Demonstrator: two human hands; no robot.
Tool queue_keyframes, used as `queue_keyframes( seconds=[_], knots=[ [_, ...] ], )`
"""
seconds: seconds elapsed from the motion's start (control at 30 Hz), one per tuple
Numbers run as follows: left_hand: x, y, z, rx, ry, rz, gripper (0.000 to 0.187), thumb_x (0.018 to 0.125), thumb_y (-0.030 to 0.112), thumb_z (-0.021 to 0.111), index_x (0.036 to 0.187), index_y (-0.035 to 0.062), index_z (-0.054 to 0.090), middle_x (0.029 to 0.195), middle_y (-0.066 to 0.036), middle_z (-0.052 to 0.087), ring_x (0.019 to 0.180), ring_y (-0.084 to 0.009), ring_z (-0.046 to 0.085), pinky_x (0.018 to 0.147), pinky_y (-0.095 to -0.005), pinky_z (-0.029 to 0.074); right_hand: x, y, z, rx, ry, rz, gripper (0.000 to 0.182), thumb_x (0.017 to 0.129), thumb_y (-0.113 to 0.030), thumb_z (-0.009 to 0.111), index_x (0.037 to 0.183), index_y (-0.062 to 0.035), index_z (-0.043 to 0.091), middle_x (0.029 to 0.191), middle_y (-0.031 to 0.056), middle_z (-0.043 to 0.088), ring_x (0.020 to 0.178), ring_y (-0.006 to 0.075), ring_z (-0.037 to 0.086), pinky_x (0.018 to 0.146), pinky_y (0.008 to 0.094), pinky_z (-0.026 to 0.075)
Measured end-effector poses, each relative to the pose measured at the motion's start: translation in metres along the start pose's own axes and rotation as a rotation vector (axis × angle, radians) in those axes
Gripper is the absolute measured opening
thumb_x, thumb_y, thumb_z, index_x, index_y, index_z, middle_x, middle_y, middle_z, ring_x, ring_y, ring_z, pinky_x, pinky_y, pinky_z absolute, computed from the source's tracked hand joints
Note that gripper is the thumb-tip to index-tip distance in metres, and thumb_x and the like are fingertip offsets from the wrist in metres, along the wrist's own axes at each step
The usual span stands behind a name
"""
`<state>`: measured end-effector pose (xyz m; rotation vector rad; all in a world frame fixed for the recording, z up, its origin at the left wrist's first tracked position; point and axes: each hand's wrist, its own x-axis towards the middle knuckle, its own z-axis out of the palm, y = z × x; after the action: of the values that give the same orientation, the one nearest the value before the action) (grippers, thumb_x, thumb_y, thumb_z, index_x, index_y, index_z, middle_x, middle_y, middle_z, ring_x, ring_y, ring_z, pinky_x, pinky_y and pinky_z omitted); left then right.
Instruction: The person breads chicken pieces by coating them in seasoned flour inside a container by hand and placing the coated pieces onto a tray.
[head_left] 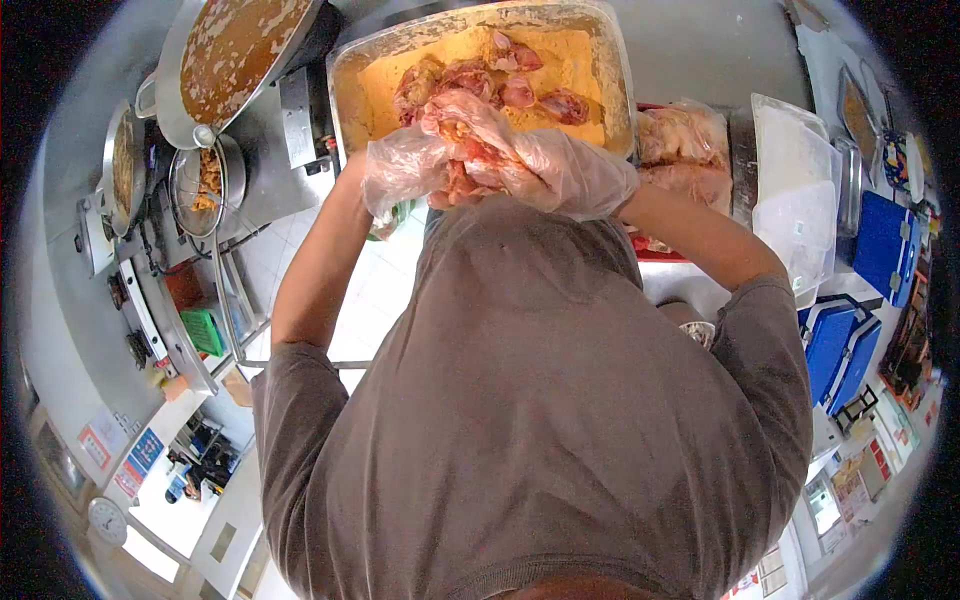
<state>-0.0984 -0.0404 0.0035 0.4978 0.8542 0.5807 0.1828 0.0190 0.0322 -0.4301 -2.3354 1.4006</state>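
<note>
Both of my hands wear clear plastic gloves and meet in front of my chest, over the near edge of a tub (627, 75). My left hand (405, 178) and my right hand (575, 172) are closed on a piece of raw meat (470, 135), probably chicken, reddish and pale. My gloves hide part of it. Beneath and beyond lies orange-yellow powder (385, 75) in the tub, with several raw meat pieces (515, 92) resting on it, some dusted.
Right of the tub, a red tray (662, 254) holds more raw meat (690, 150), beside translucent plastic containers (795, 200). At upper left stand a large pot (235, 60) of brown, foamy liquid and a wire strainer (207, 190) with fried bits. Blue boxes (885, 240) sit far right.
</note>
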Motion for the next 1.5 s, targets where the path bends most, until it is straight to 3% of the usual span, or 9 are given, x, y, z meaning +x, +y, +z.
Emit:
queue_keyframes(
  seconds=[0.37,0.5,0.63,0.8,0.93,1.17,1.2,1.43,1.5],
  knots=[
    [-0.013,0.003,0.064,-0.386,0.03,0.177,0.041,0.095,0.011,0.07,0.132,-0.0005,0.057,0.115,-0.015,0.071,0.096,-0.0241,0.071,0.079,-0.0324,0.06,0.001,-0.027,0.004,0.585,0.07,0.276,0.038,0.102,-0.032,0.056,0.124,-0.0018,0.061,0.087,0.017,0.068,0.081,0.0376,0.064,0.072,0.0425,0.051],
    [-0.013,-0.003,0.051,-0.379,-0.019,0.125,0.046,0.094,0.013,0.07,0.136,0.0001,0.055,0.119,-0.016,0.069,0.1,-0.0267,0.07,0.082,-0.0351,0.06,-0.008,-0.026,0.01,0.198,0.215,0.04,0.033,0.102,-0.031,0.058,0.121,-0.0039,0.061,0.092,0.0144,0.066,0.085,0.0277,0.065,0.074,0.0399,0.052],
    [-0.01,-0.007,0.046,-0.509,-0.047,0.049,0.051,0.092,0.016,0.072,0.138,0.0017,0.054,0.123,-0.017,0.068,0.106,-0.0287,0.071,0.091,-0.0406,0.062,-0.01,-0.032,0.005,0.501,0.117,0.381,0.036,0.095,-0.02,0.068,0.126,-0.0031,0.057,0.105,0.0152,0.065,0.093,0.0272,0.067,0.079,0.0416,0.054],
    [-0.002,0.011,0.056,-0.192,0.116,0.006,0.03,0.101,0.033,0.06,0.096,0.0041,0.066,0.078,-0.008,0.067,0.062,-0.0169,0.061,0.048,-0.0314,0.045,-0.002,-0.013,0.007,0.391,0.222,0.388,0.046,0.092,-0.015,0.069,0.134,-0.0046,0.054,0.111,0.0174,0.066,0.101,0.0323,0.067,0.087,0.0445,0.055],
    [0.016,0.013,0.036,0.579,0.445,0.157,0.025,0.097,0.023,0.058,0.101,0.0006,0.067,0.085,-0.013,0.069,0.071,-0.0216,0.064,0.062,-0.0363,0.051,0.0,0.022,0.009,0.432,0.328,0.55,0.035,0.104,-0.032,0.055,0.126,-0.0069,0.062,0.084,0.0019,0.05,0.07,0.0133,0.048,0.061,0.0284,0.043],
    [0.038,-0.038,-0.052,0.675,0.89,0.129,0.027,0.1,0.025,0.059,0.114,0.0025,0.061,0.091,-0.009,0.069,0.075,-0.016,0.066,0.062,-0.0321,0.053,-0.053,0.016,-0.029,0.561,0.729,0.822,0.033,0.106,-0.029,0.048,0.113,-0.0077,0.073,0.068,-0.0028,0.048,0.052,0.0061,0.04,0.048,0.0211,0.035],
    [0.035,-0.034,-0.042,0.678,0.904,0.414,0.017,0.096,0.016,0.062,0.097,0.0,0.057,0.075,-0.008,0.065,0.062,-0.0141,0.063,0.056,-0.0306,0.054,-0.073,0.03,-0.034,0.584,0.778,0.822,0.029,0.105,-0.024,0.052,0.112,-0.0059,0.073,0.07,-0.0021,0.05,0.055,0.0054,0.043,0.049,0.0207,0.035],
    [0.023,-0.024,-0.006,0.468,0.836,0.296,0.035,0.099,0.023,0.068,0.126,0.0018,0.061,0.1,-0.006,0.067,0.074,-0.012,0.061,0.062,-0.028,0.052,-0.198,0.045,-0.084,-0.485,0.986,0.657,0.023,0.102,-0.016,0.059,0.114,-0.0006,0.072,0.091,0.0035,0.069,0.084,0.0095,0.062,0.073,0.0255,0.051],
    [0.026,-0.033,-0.006,0.525,0.823,0.376,0.033,0.101,0.024,0.067,0.127,0.0038,0.061,0.101,-0.005,0.067,0.075,-0.0111,0.061,0.063,-0.0268,0.051,-0.224,0.042,-0.088,-0.253,1.171,0.945,0.023,0.101,-0.015,0.061,0.116,-0.0006,0.072,0.101,0.0041,0.072,0.091,0.0131,0.066,0.084,0.0273,0.053]
  ],
)
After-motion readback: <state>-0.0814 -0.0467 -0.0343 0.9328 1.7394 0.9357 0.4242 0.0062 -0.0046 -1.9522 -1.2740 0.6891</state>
